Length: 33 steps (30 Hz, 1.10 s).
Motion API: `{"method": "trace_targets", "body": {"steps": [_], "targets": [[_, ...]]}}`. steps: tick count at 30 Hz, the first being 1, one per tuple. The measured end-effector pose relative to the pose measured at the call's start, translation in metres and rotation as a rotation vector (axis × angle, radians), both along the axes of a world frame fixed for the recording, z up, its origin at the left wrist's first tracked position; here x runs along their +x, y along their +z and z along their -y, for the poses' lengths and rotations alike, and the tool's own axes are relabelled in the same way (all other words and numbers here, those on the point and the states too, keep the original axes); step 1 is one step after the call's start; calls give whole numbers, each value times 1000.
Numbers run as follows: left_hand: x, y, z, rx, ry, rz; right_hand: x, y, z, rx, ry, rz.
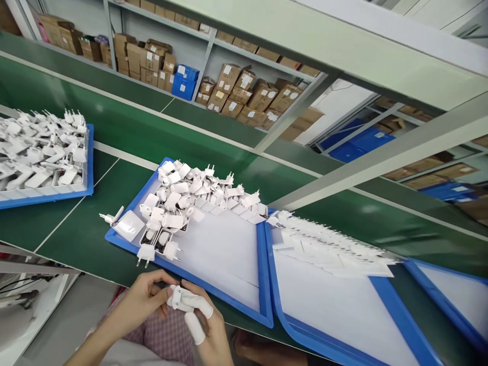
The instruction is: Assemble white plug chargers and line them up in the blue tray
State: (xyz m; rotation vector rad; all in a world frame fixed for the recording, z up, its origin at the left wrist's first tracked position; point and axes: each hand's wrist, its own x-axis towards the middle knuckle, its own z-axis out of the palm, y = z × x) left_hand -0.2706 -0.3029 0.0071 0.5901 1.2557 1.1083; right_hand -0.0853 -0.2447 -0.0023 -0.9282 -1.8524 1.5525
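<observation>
In front of my lap I hold a small white plug-adapter piece (176,298) with both hands. My left hand (150,295) pinches one end between thumb and fingers. My right hand (209,323), with white finger cots on several fingers, is closed around the other end and hides part of it. Just beyond my hands lies a blue-rimmed tray (213,287) with a white lining. Many white plug adapters (171,203) are heaped along its left and far sides, some with open housings that show dark inner parts. One plug with a flat white cover (129,225) lies at the left rim.
A second blue-rimmed tray (301,305) on the right has adapters in neat rows (328,244), and a third tray (453,284) is beyond it. A full tray of white plugs (41,152) stands at left. A grey metal post (381,152) slants across the green bench.
</observation>
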Motion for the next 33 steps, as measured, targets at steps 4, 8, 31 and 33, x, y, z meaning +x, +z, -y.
{"method": "trace_targets", "body": {"steps": [4,8,31,33], "targets": [[4,-5,2,21,19,-57,-2,3,-3,-567,-137,-113],[2,-2,-1,-7,5,-17,-8,7,-3,-704,-188,-83],[-2,-10,2,-74,-81,149,-2,2,10,-666,-307,38],[-2,-11,2,-77,-74,181,-4,1,13,-710,-360,30]]}}
